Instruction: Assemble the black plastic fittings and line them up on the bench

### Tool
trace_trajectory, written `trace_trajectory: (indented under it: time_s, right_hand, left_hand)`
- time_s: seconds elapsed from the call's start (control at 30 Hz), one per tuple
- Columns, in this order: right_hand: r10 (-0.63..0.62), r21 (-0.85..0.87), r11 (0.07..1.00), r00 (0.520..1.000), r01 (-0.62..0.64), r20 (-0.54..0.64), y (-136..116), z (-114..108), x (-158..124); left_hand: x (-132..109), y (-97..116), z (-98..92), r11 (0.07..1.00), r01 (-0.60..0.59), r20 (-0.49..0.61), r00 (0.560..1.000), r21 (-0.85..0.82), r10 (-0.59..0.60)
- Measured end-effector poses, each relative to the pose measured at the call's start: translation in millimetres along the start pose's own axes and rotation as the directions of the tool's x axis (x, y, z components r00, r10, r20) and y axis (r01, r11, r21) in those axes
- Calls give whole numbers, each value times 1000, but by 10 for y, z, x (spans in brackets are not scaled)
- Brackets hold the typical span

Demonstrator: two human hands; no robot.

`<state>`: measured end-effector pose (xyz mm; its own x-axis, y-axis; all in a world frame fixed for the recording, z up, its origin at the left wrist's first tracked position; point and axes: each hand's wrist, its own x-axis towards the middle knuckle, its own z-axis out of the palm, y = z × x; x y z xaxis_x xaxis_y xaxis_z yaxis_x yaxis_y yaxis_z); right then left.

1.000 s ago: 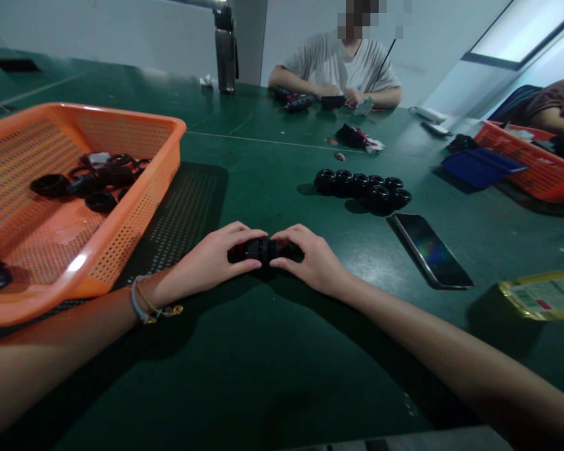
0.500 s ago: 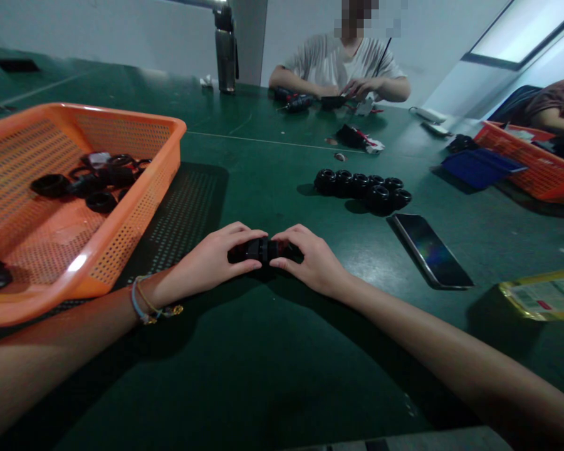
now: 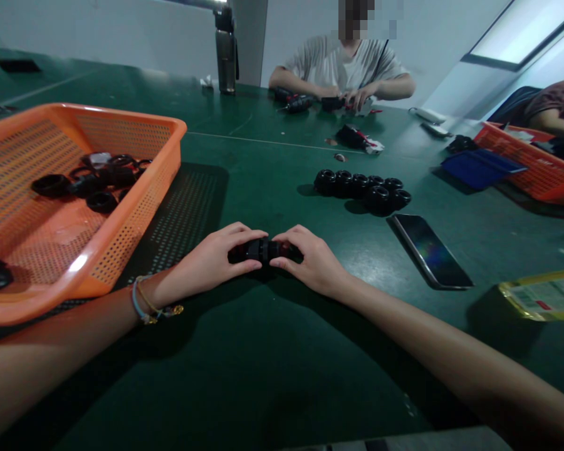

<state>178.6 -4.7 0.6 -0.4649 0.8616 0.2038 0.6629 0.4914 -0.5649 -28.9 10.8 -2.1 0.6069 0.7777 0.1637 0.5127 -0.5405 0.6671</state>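
Note:
A black ribbed cylindrical part (image 3: pixel 264 249) lies between my two hands, low over the green table (image 3: pixel 282 369). My left hand (image 3: pixel 225 252), with thin bracelets at its wrist, is closed on the part's left end. Thumb and fingers of my right hand (image 3: pixel 308 258) grip its right end. The palms and fingers hide both ends, so its full shape cannot be made out. Beyond my right hand stands a cluster of several glossy black round parts (image 3: pixel 360 185), with openings on top.
An orange perforated basket (image 3: pixel 136 232) at the left holds more black parts. To the right lie a phone (image 3: pixel 432 250), a yellow-edged pack (image 3: pixel 545 294), a blue tray (image 3: pixel 482 168) and another orange basket (image 3: pixel 549 169). A co-worker (image 3: pixel 343 69) sits across, near a power drill (image 3: pixel 296 102).
My hands and the black part stay practically where they were. Across the table, the co-worker's hands have shifted slightly.

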Motion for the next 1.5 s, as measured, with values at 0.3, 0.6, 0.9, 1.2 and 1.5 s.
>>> trace_trajectory:
  time_s: [0.3,0.6,0.9,1.2,1.5]
  right_hand:
    - [29,-14,1000,999,-28,25,-30,-15,0]
    - [15,-38,999,1000,-14,27,-27,-3,26]
    - [-29,-76,997,999,31,28,-16,13,9]
    - [-127,-128,983,989,135,70,13,23,-13]
    - [-138,-125,981,987,148,83,11,19,-23]
  left_hand:
    - [2,7,0,1000,-5,1,1000,-6,5]
    - [-2,-16,13,1000,-12,-5,1000,7,12]
    - [-11,-14,12,997,-64,-13,998,50,65]
    - [-62,-15,25,970,-200,-53,977,137,209]
    - [-66,-8,37,948,-247,-62,963,202,264]
